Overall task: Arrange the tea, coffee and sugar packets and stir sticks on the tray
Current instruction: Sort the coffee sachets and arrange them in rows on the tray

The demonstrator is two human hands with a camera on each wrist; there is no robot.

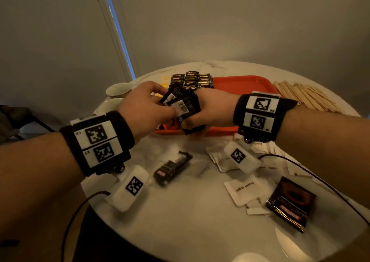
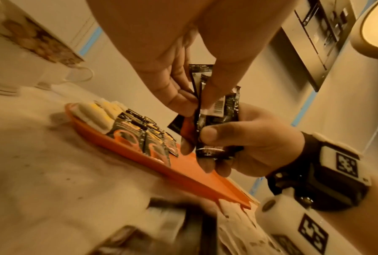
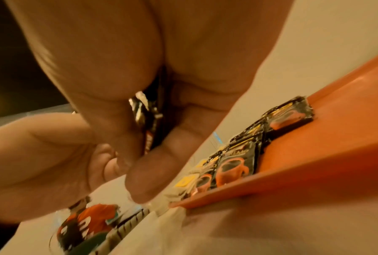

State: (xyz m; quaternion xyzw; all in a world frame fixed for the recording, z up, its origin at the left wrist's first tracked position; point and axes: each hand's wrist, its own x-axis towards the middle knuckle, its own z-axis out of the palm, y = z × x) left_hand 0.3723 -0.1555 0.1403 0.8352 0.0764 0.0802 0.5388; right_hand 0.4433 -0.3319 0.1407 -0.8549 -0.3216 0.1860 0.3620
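Observation:
Both hands meet over the near left corner of the orange tray [image 1: 244,85]. My right hand [image 1: 192,117] grips a stack of black coffee packets [image 1: 180,103], thumb on top, fingers under. My left hand [image 1: 168,101] pinches the upper packets of that stack [image 2: 218,110] between thumb and fingers. In the right wrist view the packets' edges [image 3: 148,120] show between my right thumb and fingers. More coffee packets [image 1: 192,79] lie in rows on the tray's far left part, with yellow-and-white tea packets [image 1: 165,81] beside them. Wooden stir sticks [image 1: 306,97] lie on the table right of the tray.
On the round white table [image 1: 190,221] lie white sugar packets [image 1: 244,189], a further pile [image 1: 218,157], loose coffee packets [image 1: 172,167] and a larger black packet [image 1: 290,201]. Two white cups [image 1: 118,89] stand at the left. Wrist camera cables trail over the table.

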